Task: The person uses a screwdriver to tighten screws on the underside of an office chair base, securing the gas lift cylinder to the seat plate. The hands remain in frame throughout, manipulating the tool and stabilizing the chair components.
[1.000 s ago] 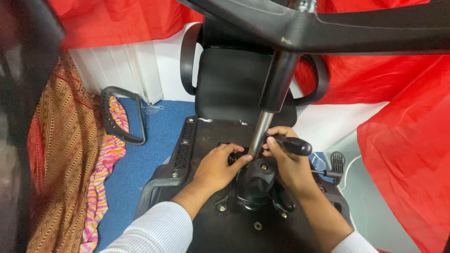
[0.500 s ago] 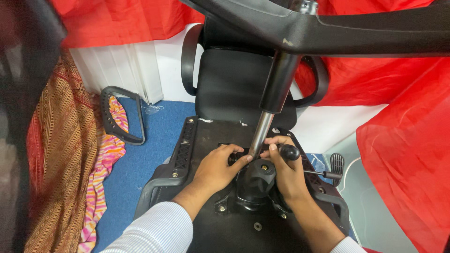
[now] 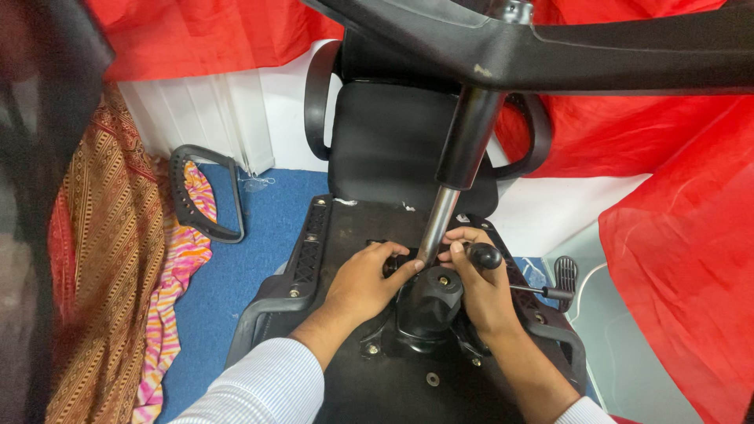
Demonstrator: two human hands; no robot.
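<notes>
Where the sleeves enter at the bottom edge, both hands sit on the upturned office chair's underside (image 3: pixel 338 235).
Left hand (image 3: pixel 365 281): fingers curled, grip closed against the black mechanism (image 3: pixel 428 302) at the foot of the gas-lift column (image 3: pixel 437 228).
Right hand (image 3: pixel 483 286): grip wrapped round a black-knobbed lever (image 3: pixel 484 255).
Further back: seat back (image 3: pixel 385 153), loose armrest (image 3: pixel 200 196) on blue floor (image 3: pixel 259 235), red cloth (image 3: pixel 675 235).

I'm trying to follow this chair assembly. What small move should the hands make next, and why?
Probably steady the gas-lift column and press it straight into the black mechanism hub: the left hand and right hand flank its lower end there.
</notes>
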